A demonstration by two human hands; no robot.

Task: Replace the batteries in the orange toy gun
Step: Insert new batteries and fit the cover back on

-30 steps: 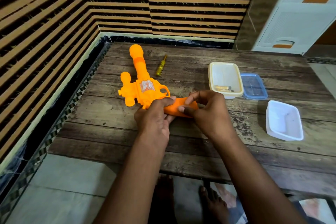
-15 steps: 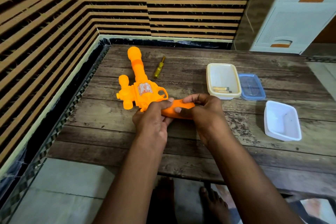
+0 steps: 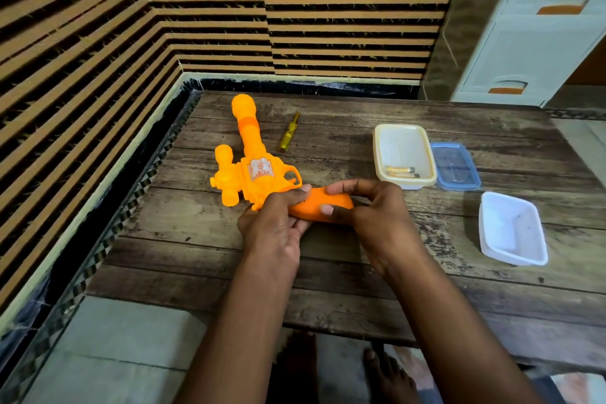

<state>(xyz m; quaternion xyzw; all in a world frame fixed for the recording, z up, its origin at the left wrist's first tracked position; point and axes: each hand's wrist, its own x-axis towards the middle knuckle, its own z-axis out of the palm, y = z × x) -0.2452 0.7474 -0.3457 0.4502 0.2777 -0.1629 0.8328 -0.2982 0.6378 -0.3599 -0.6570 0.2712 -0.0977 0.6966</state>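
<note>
The orange toy gun [image 3: 252, 170] lies on the wooden table [image 3: 328, 272], barrel pointing away from me. Its handle points toward the right and sits between my hands. My left hand [image 3: 273, 226] grips the handle where it meets the body. My right hand [image 3: 370, 216] pinches the handle's free end between thumb and fingers. A cream tub [image 3: 405, 154] to the right holds two batteries [image 3: 401, 171]. A yellow screwdriver [image 3: 288, 133] lies beside the barrel. Whether the battery cover is on the handle is hidden by my fingers.
A blue lid [image 3: 455, 166] lies against the cream tub's right side. A white tray [image 3: 511, 228] stands at the table's right. Striped walls close off the left and back. White drawers [image 3: 537, 29] stand at the far right. Bare feet show under the near edge.
Both hands keep hold of the handle in all frames. The gun and the hands have barely shifted; only the view has moved slightly.
</note>
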